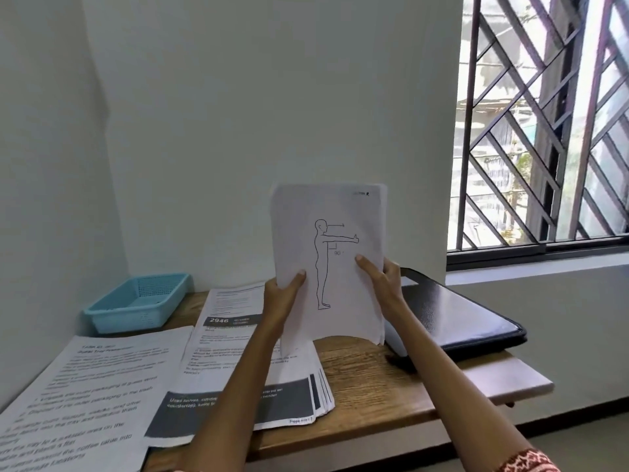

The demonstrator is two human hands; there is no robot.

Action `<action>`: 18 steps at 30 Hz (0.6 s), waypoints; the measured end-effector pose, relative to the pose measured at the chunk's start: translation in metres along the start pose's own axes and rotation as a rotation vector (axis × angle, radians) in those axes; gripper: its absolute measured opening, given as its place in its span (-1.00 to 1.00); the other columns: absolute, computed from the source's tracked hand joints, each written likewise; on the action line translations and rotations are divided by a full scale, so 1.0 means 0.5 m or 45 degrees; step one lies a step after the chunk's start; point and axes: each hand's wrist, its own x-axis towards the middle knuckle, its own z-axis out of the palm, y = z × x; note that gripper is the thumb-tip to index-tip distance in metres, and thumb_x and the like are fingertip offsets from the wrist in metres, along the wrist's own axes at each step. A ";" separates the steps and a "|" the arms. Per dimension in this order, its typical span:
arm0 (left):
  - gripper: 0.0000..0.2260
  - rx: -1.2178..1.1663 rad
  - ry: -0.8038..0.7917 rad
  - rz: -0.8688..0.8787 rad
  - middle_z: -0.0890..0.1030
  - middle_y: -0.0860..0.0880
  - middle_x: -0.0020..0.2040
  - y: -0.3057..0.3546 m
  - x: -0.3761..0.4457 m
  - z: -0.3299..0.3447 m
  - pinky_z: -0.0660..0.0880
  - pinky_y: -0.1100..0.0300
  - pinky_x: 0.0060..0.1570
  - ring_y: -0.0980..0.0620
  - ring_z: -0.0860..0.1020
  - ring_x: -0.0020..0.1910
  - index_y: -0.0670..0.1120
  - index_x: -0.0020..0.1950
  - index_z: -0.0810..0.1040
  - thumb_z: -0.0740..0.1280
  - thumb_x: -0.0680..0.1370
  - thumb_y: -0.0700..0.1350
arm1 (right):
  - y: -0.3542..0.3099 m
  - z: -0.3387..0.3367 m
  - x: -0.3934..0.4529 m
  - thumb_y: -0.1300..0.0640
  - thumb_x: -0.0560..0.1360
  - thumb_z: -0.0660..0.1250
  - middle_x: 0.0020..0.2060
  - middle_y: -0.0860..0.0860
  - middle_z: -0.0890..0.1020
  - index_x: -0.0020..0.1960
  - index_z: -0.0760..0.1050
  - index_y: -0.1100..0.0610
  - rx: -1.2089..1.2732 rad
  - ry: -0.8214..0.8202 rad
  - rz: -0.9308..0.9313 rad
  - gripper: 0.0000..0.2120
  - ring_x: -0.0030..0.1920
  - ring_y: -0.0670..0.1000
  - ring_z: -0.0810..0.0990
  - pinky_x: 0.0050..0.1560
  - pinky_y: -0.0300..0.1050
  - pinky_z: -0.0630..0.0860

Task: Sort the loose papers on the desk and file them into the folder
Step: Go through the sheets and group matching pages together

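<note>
Two hands, your left hand and right hand, grip the white paper stack upright on the wooden counter, likely to even its edges.

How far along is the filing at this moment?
Nothing looks filed yet: the black folder lies shut. In hand: both hands, left hand and right hand, hold a sheaf of papers upright. Left: two paper stacks remain on the desk.
</note>
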 end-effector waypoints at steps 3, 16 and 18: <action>-0.60 -0.037 -0.021 0.055 0.53 -0.13 0.09 0.026 0.011 0.004 0.43 0.12 -0.02 -0.08 0.49 0.00 -0.20 0.28 0.44 0.34 0.53 -0.01 | -0.024 0.005 0.013 0.03 0.34 0.48 -0.24 0.04 0.64 -0.04 0.55 0.25 0.026 0.000 -0.024 -0.67 -0.31 -0.02 0.62 -0.34 -0.21 0.57; -0.47 -0.091 -0.170 -0.196 0.37 -0.14 0.40 -0.041 0.028 0.069 0.32 0.08 0.34 -0.12 0.39 0.33 -0.24 0.47 0.19 0.24 0.60 -0.03 | 0.016 -0.031 0.021 0.15 0.55 0.29 0.01 0.19 0.57 0.34 0.26 0.18 -0.542 0.481 -0.091 -0.59 0.07 0.22 0.57 -0.05 -0.09 0.40; -0.43 -0.136 -0.258 -0.321 0.32 -0.13 0.42 -0.026 0.046 0.116 0.33 0.13 0.31 -0.10 0.38 0.33 -0.25 0.50 0.11 0.25 0.60 -0.05 | 0.004 -0.061 0.048 0.21 0.57 0.25 0.04 0.21 0.59 0.36 0.23 0.16 -0.792 0.491 -0.134 -0.60 0.04 0.25 0.59 -0.10 -0.08 0.39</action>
